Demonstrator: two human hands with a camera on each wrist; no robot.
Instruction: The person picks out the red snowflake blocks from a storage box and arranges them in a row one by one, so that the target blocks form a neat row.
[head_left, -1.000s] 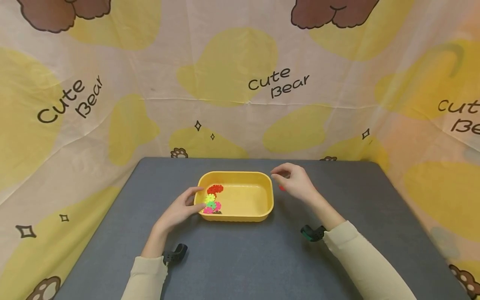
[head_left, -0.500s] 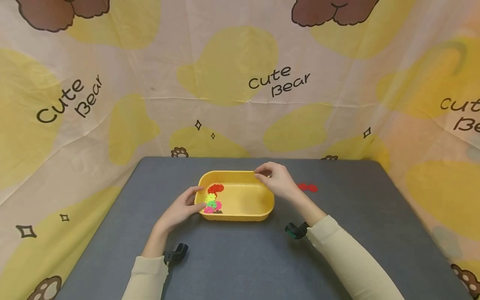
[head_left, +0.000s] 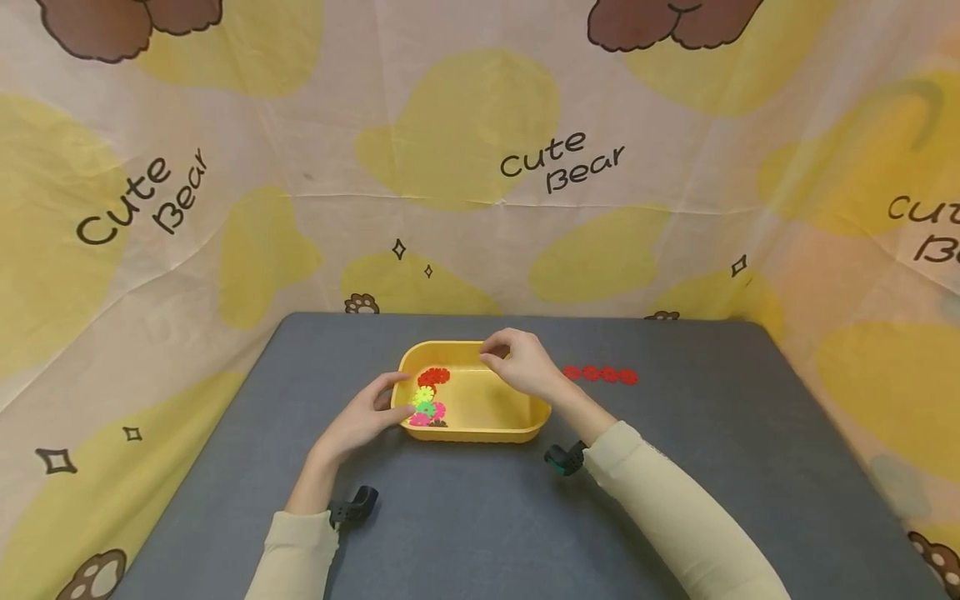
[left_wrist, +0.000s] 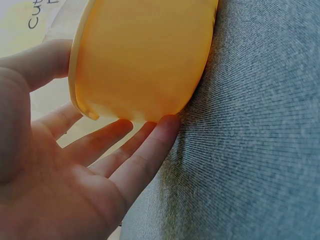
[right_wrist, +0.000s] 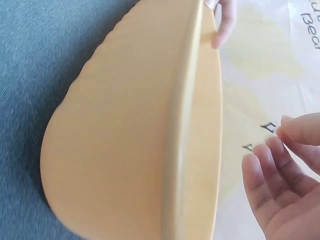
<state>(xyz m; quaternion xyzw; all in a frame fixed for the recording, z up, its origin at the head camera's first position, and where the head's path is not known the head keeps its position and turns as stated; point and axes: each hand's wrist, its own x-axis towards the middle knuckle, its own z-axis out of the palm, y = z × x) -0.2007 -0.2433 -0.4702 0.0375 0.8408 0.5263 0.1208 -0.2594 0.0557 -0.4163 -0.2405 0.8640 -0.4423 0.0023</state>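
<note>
A yellow plastic tray [head_left: 495, 435] stands on the table. My left hand [head_left: 366, 418] holds its left end, the fingertips against the outer wall and the thumb at the rim in the left wrist view. Inside, near that hand, lie toothed plastic snowflake discs: red ones [head_left: 435, 377], a yellow one [head_left: 424, 394], a green one [head_left: 427, 409], pink ones [head_left: 420, 420] and a dark one partly hidden by the front wall. My right hand [head_left: 519, 360] hovers over the tray's right half, its fingers loosely bent. Thumb and index tips come close together in the right wrist view, with nothing visible between them.
Several red snowflake discs [head_left: 600, 374] lie in a row on the grey table [head_left: 465, 525], right of the tray and behind the right forearm. A patterned cloth [head_left: 480, 167] hangs behind and beside the table. A dark band [head_left: 564, 459] sits at the right wrist.
My right hand has moved left, from beside the tray's right end to above its inside. The row of red discs has come into view behind it. The left hand has stayed on the tray.
</note>
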